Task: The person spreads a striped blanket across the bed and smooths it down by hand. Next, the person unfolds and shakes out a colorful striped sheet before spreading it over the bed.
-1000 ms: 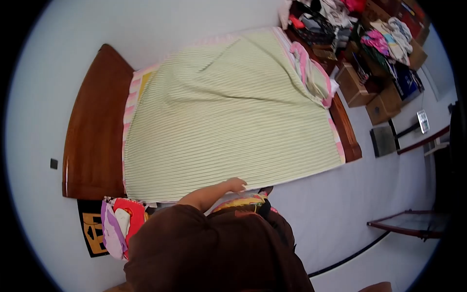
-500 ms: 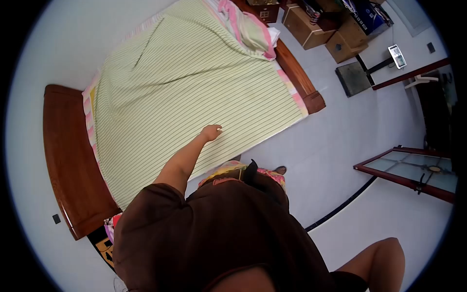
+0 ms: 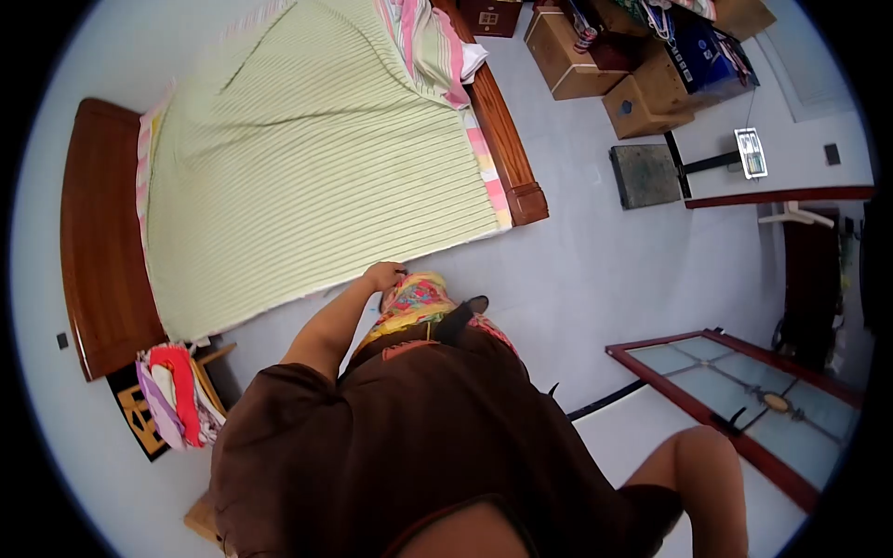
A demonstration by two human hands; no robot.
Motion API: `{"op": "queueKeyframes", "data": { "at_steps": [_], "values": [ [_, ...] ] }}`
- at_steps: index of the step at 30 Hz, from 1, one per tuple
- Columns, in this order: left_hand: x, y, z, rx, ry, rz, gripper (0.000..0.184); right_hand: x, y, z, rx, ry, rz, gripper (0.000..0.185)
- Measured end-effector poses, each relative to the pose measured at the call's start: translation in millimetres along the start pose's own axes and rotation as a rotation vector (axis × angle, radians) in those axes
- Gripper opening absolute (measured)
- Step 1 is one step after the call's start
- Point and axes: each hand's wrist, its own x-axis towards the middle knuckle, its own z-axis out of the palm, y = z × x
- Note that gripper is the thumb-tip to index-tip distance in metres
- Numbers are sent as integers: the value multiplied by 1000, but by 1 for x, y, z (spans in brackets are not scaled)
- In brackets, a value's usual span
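My left hand (image 3: 385, 275) is at the near edge of the bed, beside the bright patterned cloth (image 3: 423, 296) over my legs. Its fingers are bent, and what they hold, if anything, is too small to tell. A green striped sheet (image 3: 316, 177) covers most of the mattress, with folds toward the far side. At the foot end lies a bunched pink and green cloth (image 3: 430, 51). My right arm (image 3: 712, 484) is bent at the lower right, and the right hand is out of the frame.
A wooden headboard (image 3: 102, 242) stands at the left, above a chair with folded clothes (image 3: 177, 395). The wooden footboard (image 3: 507, 139) is right of the mattress. Beyond are cardboard boxes (image 3: 567, 60), a platform scale (image 3: 646, 175) and an open glass-panelled door (image 3: 744, 381).
The view has turned and shifted toward the right. My left hand reached over the sheet half a second ago and has come back to the bed's near edge. The bent right arm has come into view.
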Motion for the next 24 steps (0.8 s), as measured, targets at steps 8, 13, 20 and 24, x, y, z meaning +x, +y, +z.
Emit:
{"op": "queueKeyframes", "data": {
  "at_steps": [8, 13, 20, 24],
  "values": [
    [33, 53, 21, -169, 100, -58, 41, -199, 176, 58, -256, 263, 1107, 24],
    [80, 42, 12, -41, 91, -203, 41, -394, 191, 110, 267, 122, 1886, 21],
    [154, 130, -82, -133, 230, -264, 42, -533, 206, 89, 382, 17, 2200, 19],
    [210, 197, -111, -195, 279, -258, 41, -599, 264, 65, 404, -100, 2267, 18]
  ]
}}
